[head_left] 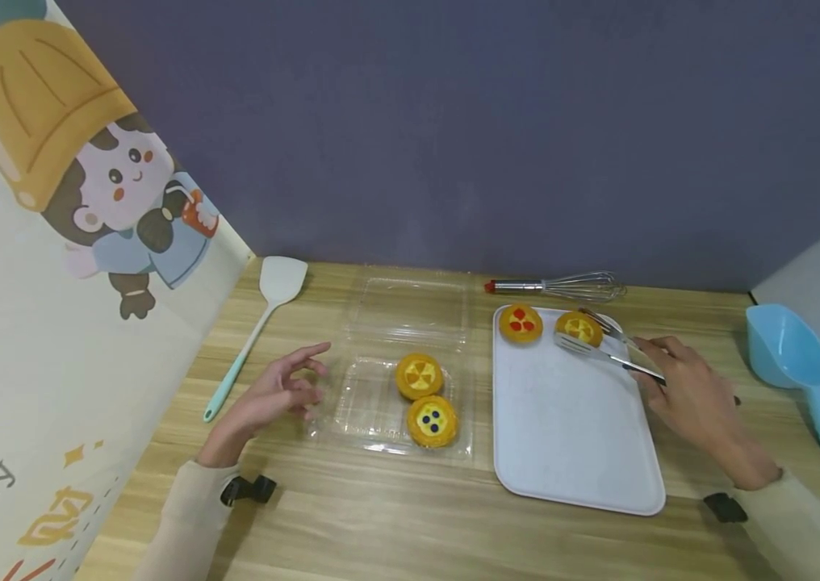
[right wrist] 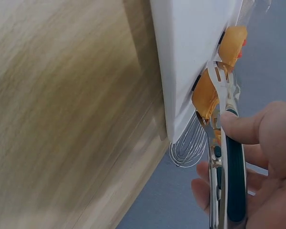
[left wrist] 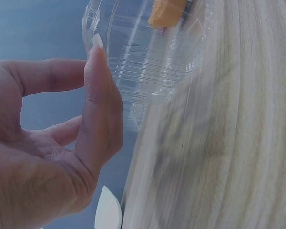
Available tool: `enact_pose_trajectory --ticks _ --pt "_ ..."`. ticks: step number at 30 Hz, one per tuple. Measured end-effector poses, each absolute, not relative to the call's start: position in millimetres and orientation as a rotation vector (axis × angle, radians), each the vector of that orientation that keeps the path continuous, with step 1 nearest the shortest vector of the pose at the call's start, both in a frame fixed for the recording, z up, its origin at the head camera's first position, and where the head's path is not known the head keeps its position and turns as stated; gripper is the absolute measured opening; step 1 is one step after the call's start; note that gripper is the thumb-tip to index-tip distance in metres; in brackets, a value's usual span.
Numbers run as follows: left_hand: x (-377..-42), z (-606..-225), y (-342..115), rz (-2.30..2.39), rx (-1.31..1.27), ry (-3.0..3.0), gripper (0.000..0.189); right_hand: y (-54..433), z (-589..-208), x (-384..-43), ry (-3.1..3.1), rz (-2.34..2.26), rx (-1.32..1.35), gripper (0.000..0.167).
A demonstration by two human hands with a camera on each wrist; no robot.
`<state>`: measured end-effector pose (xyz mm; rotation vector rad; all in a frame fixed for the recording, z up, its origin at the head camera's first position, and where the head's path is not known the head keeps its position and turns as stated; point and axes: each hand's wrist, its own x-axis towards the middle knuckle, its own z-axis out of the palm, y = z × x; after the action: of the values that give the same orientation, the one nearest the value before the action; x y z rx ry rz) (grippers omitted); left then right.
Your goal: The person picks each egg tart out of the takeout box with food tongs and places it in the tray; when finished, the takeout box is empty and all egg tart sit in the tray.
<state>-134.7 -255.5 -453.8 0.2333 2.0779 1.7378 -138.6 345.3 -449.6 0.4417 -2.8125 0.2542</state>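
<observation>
My right hand (head_left: 693, 395) grips food tongs (right wrist: 236, 176), whose fork-shaped tips lie on either side of an egg tart with yellow topping (head_left: 579, 329). That tart is at the far right of a white tray (head_left: 570, 428); a tart with red topping (head_left: 520, 323) sits left of it. My left hand (head_left: 272, 395) hovers at the left edge of a clear plastic box (head_left: 374, 403), its fingers loosely bent and holding nothing. Inside the box, on the right, are a yellow-topped tart (head_left: 419, 376) and a tart with dark blue berries (head_left: 433, 421).
The box's clear lid (head_left: 410, 311) lies folded back toward the wall. Behind the tray is a whisk (head_left: 577, 286). A white-and-mint spatula (head_left: 253, 335) lies at the left, and a blue scoop (head_left: 791, 355) at the right. A dark partition (head_left: 453, 145) closes off the table's back.
</observation>
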Motion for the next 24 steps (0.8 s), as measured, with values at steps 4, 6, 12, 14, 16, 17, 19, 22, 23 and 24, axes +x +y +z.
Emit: enact_pose_trajectory --ticks 4,6,12,14,16,17,19,22,23,24 --pt "-134.5 -453.9 -255.6 1.738 0.231 2.074 0.082 346.1 -452.5 -138.9 -2.813 0.258 0.441 0.055" --pt "-134.7 -454.0 -255.4 1.739 0.233 2.071 0.081 346.2 -453.6 -139.2 -2.82 0.26 0.437 0.055" --pt "-135.4 -454.9 -255.5 1.738 0.233 2.074 0.082 346.4 -454.4 -139.0 -2.811 0.259 0.437 0.054" --pt "-135.6 -455.3 -255.7 1.734 0.232 2.078 0.081 346.4 -454.3 -138.8 -2.812 0.257 0.433 0.054" --pt "-135.9 -455.5 -255.8 1.732 0.23 2.081 0.081 346.5 -454.3 -138.5 -2.813 0.258 0.433 0.054" --pt "-135.9 -455.5 -255.8 1.732 0.228 2.08 0.081 346.3 -454.3 -138.5 -2.816 0.259 0.433 0.054" --pt "-135.9 -455.2 -255.7 1.733 0.227 2.078 0.081 346.0 -454.0 -138.4 -2.821 0.261 0.432 0.054" --pt "-136.0 -454.6 -255.3 1.734 0.226 2.076 0.082 345.2 -453.3 -138.2 -2.833 0.268 0.421 0.055" --pt "-136.0 -454.3 -255.1 1.735 0.225 2.075 0.082 345.0 -453.2 -138.1 -2.838 0.27 0.415 0.055" --pt "-136.0 -454.1 -254.9 1.734 0.225 2.075 0.082 344.8 -453.2 -138.0 -2.843 0.273 0.408 0.056"
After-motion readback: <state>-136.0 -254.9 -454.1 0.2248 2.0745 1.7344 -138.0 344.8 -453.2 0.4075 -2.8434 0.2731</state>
